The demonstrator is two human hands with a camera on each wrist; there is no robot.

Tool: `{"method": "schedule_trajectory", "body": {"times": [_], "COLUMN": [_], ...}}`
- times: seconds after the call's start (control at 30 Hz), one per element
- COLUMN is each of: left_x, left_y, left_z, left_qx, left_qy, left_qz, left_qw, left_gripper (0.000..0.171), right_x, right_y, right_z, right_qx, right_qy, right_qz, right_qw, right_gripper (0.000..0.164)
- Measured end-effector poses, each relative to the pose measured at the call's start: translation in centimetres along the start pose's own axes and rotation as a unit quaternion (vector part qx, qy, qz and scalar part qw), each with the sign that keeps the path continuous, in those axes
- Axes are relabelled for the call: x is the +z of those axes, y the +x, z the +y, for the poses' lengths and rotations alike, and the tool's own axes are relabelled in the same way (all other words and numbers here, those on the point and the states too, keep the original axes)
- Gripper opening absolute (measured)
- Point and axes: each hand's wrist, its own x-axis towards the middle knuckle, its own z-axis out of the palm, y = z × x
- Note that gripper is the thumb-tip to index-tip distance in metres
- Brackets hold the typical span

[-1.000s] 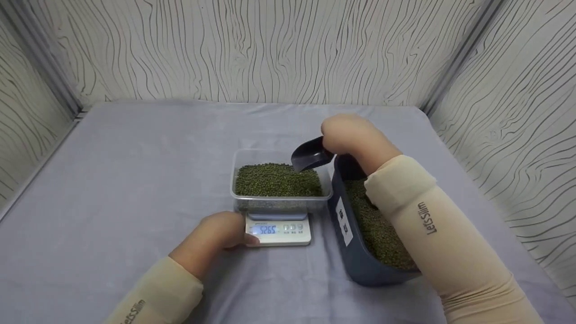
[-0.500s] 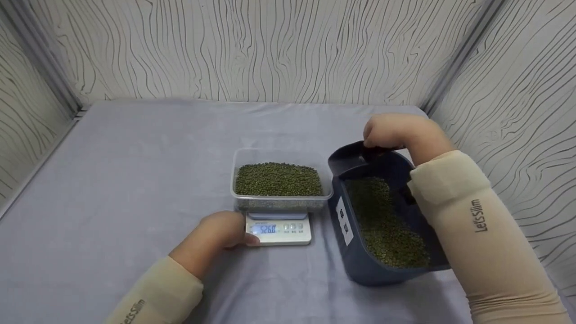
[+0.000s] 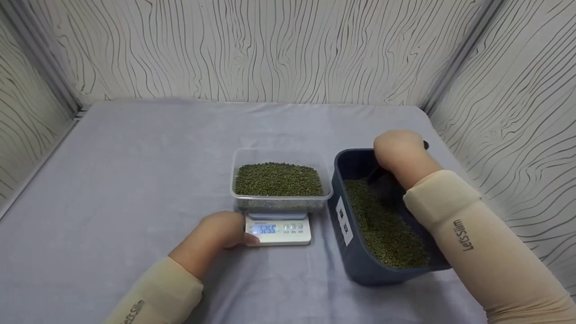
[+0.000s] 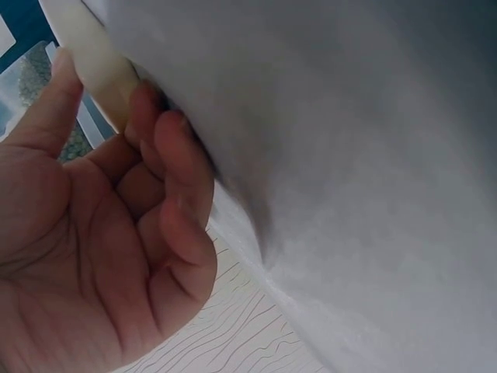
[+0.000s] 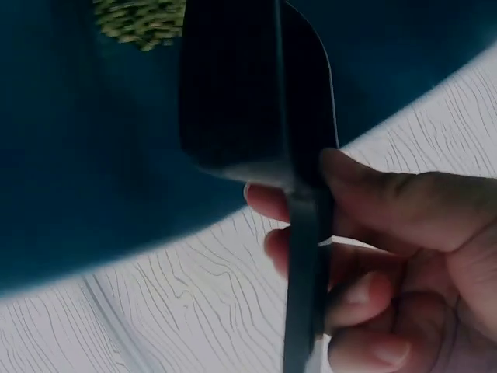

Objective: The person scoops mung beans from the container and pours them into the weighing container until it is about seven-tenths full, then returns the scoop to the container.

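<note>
My left hand [image 3: 222,230] holds the left end of a white digital kitchen scale [image 3: 294,239], thumb at the front edge. In the left wrist view the scale [image 4: 93,62] sits between thumb and fingers. On the scale stands a clear plastic container [image 3: 283,204] with green mung beans [image 3: 279,179]; the lit display seems to read 525.5. At the right my right hand [image 3: 400,150] grips the handle of a black scoop [image 5: 233,85], lowered into a dark blue bin [image 3: 378,274] of mung beans [image 3: 387,234]. My hand and arm partly hide the scoop in the head view.
The blue bin stands close to the right side of the clear container and carries a white label [image 3: 344,220]. A pale grey-blue cloth [image 3: 135,180] covers the table. Wood-line patterned panels [image 3: 261,49] rise behind and at both sides.
My right hand has moved right with the scoop, from over the clear container, and down into the blue bin. The display reading has changed slightly. My left hand has stayed put.
</note>
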Motion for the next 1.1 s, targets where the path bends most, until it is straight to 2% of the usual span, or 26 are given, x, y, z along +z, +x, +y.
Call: {"method": "schedule_trajectory", "body": {"times": [0.1, 0.13, 0.23, 0.3, 0.4, 0.47, 0.63, 0.73, 0.93, 1.1], "left_x": [0.0, 0.0, 0.0, 0.0, 0.0, 0.0, 0.0, 0.0, 0.0, 0.0], "left_y": [0.0, 0.0, 0.0, -0.1, -0.1, -0.1, 0.0, 0.0, 0.0, 0.0], "left_z": [0.0, 0.0, 0.0, 0.0, 0.0, -0.1, -0.1, -0.2, -0.2, -0.1], "left_qx": [-0.003, -0.004, -0.006, -0.001, 0.008, 0.011, 0.006, 0.005, 0.007, 0.000], "left_qy": [0.002, 0.003, 0.005, 0.004, 0.001, 0.000, -0.002, -0.005, -0.008, -0.005], "left_qz": [-0.003, -0.004, -0.002, 0.002, 0.008, 0.008, 0.006, 0.006, 0.007, 0.003], "left_qw": [1.0000, 1.0000, 1.0000, 1.0000, 0.9999, 0.9999, 1.0000, 1.0000, 0.9999, 1.0000], "left_gripper": [0.049, 0.049, 0.049, 0.049, 0.049, 0.049, 0.048, 0.048, 0.047, 0.047], "right_x": [0.9, 1.2, 1.9, 2.4, 3.1, 3.6, 4.9, 5.2, 5.5, 6.0], "right_y": [0.7, 0.9, 1.5, 1.8, 2.1, 2.3, 2.3, 2.2, 2.2, 2.5], "right_z": [-0.4, -0.5, -0.9, -1.0, -1.1, -1.1, -0.9, -0.8, -0.9, -0.9], "right_qx": [0.016, 0.023, 0.040, 0.055, 0.057, 0.039, -0.046, -0.079, -0.098, -0.125], "right_qy": [-0.002, -0.002, -0.004, 0.002, -0.004, -0.022, -0.058, -0.065, -0.050, -0.029], "right_qz": [-0.022, -0.025, -0.022, -0.005, 0.005, 0.004, 0.006, 0.002, -0.064, -0.113], "right_qw": [1.000, 0.999, 0.999, 0.998, 0.998, 0.999, 0.997, 0.995, 0.992, 0.985], "right_gripper": [0.003, 0.003, 0.007, 0.012, 0.018, 0.018, 0.010, 0.013, 0.020, 0.022]}}
